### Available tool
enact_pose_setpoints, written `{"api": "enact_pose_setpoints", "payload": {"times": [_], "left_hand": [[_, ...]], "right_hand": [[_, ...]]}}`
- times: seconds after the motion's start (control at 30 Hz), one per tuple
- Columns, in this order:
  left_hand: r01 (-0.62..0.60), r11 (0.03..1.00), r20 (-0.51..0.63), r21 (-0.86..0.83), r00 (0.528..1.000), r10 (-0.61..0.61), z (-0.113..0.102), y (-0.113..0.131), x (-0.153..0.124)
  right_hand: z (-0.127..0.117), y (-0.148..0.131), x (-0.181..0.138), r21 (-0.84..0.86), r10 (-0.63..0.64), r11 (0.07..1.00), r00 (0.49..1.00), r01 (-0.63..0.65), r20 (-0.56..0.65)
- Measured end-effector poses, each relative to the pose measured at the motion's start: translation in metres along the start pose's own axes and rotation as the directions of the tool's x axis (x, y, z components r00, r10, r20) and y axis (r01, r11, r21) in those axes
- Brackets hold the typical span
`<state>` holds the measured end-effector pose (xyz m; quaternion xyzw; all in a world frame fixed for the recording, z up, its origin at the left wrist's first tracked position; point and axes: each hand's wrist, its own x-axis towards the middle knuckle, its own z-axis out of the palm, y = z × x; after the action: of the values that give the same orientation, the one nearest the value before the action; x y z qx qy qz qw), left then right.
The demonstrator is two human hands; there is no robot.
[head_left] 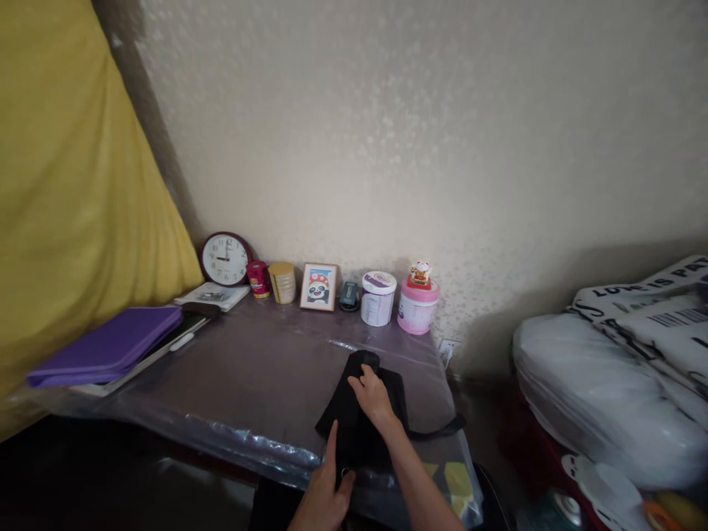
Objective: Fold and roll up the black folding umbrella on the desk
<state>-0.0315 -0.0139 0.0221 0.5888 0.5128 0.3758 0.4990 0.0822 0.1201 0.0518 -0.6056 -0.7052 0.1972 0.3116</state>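
A black cloth item with a strap (349,420) lies near the front right edge of the table; its exact kind is unclear. My right hand (372,397) is on its upper part, with thumb and forefinger bent onto the cloth. At the lower edge, my left hand (325,490) grips the cloth, its forefinger stretched along the left side and its thumb to the right, beside a small shiny ring. The left hand's other fingers are mostly hidden. A dark strap end (450,426) trails off to the right.
Plastic sheeting covers the table (248,376). Along the wall stand a clock (226,258), a framed panda picture (319,287), a white tub (378,300) and a pink tub (418,308) topped by a cat figurine (420,273). Purple folders (110,346) lie left; a stuffed white bag (597,383) sits right.
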Motion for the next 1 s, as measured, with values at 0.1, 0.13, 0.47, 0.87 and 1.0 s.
{"api": "enact_pose_setpoints", "payload": {"times": [0.1,0.13,0.47,0.87,1.0], "left_hand": [[0.016,0.997,0.021,0.069,1.000,-0.018,0.001,0.001,0.001],[0.021,0.995,0.020,0.095,1.000,-0.023,0.001,0.001,0.001],[-0.011,0.978,-0.193,0.207,0.980,0.052,0.011,0.014,-0.014],[-0.018,0.984,0.052,0.176,0.999,0.009,-0.002,0.016,0.000],[0.064,0.973,0.008,0.222,0.998,-0.067,0.001,0.013,0.001]], "right_hand": [[-0.002,-0.007,-0.001,-0.085,0.017,0.996,0.998,-0.011,0.066],[-0.003,-0.008,-0.001,-0.103,0.015,0.995,0.997,-0.007,0.079],[-0.016,-0.028,-0.011,-0.078,-0.060,0.994,0.990,0.071,0.130],[-0.030,-0.022,-0.043,0.087,-0.429,0.903,0.889,0.420,0.161],[-0.036,-0.016,-0.064,0.159,-0.560,0.826,0.820,0.540,0.121]]}}
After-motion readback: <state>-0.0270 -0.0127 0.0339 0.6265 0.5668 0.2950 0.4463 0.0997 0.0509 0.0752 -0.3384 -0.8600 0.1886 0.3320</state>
